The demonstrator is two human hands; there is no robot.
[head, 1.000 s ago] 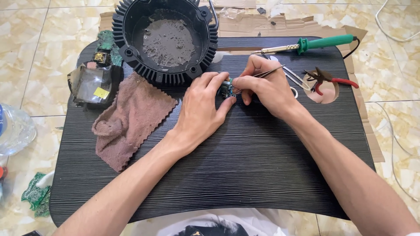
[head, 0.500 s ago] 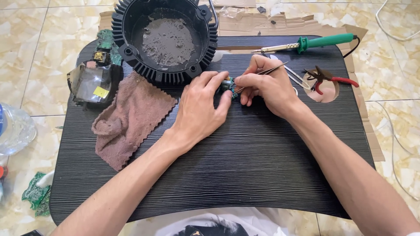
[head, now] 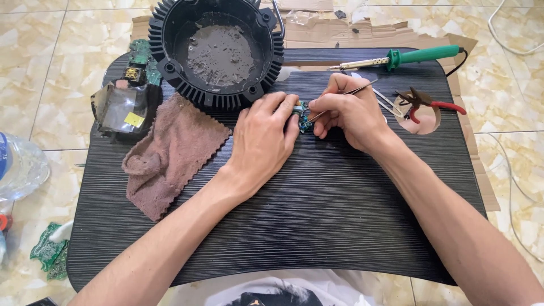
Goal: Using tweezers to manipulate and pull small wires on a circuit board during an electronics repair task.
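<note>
On the black ribbed table (head: 317,226), the left hand (head: 263,141) pinches a small green circuit board (head: 302,116) while the right hand (head: 351,110), just beside it, grips thin metal tweezers (head: 345,99) angled leftward onto it.

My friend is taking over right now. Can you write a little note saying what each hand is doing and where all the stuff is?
Left hand: fingertips pin the small green circuit board on the black lap table.
Right hand: pinches metal tweezers, tips at the board.
Around: finned black round housing just behind the hands, brown cloth to the left, green-handled soldering iron and red-handled cutters to the right.
Done: board held and tweezers on it.
Left: cannot tell how far the tweezer work has got; iron and cutters lie untouched.
</note>
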